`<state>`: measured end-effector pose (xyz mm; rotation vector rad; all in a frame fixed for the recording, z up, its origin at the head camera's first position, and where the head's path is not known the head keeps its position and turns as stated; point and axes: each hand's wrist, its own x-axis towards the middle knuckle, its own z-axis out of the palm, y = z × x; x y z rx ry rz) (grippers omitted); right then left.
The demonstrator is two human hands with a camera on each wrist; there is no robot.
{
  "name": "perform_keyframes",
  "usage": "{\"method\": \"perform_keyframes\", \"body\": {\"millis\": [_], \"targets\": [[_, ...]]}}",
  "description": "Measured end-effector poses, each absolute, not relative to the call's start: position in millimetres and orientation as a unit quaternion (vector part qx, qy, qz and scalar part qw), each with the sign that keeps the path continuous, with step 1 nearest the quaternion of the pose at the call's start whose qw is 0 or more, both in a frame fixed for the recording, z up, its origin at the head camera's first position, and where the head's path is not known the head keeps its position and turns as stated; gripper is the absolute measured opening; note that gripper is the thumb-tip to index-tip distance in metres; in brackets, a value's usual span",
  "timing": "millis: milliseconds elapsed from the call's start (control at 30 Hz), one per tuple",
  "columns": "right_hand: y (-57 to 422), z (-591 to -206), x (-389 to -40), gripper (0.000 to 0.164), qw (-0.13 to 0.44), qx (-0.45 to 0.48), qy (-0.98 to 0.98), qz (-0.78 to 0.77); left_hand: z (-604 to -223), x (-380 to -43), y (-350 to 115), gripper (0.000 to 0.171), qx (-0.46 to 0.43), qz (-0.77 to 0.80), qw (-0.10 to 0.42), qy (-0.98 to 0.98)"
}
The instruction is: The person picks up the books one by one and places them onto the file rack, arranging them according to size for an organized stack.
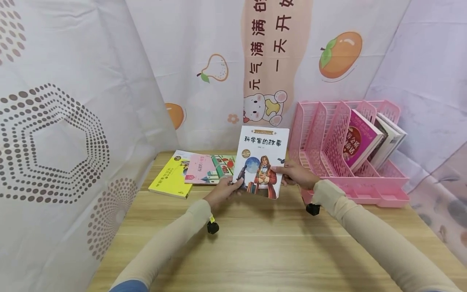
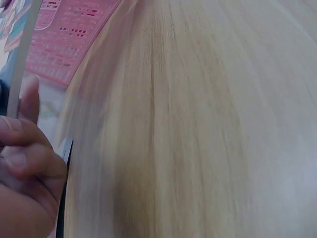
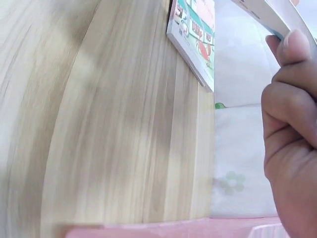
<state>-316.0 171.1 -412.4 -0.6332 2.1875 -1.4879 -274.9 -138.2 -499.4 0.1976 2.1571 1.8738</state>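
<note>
A white book with a long-haired figure in a red coat on its cover is held up over the table, front cover facing me. My left hand grips its lower left corner. On the right edge, my right hand pinches it, thumb across the cover. Up close in the left wrist view, the left fingers curl at the book's edge. The right wrist view has the right hand bent around the other edge, with most of the book out of frame.
A pink book overlaps a yellow book on the wooden table, left of the hands. At the right stands a pink slotted file rack, holding a magenta book and white books. Printed curtains hang behind and beside the table.
</note>
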Motion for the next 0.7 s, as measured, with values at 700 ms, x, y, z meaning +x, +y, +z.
{"method": "perform_keyframes", "body": {"millis": [700], "targets": [[214.4,-390.7,-312.0,0.052,0.024,-0.15,0.835,-0.529,-503.2,-277.2,-99.2,0.047,0.064,0.622,0.166,0.762]]}}
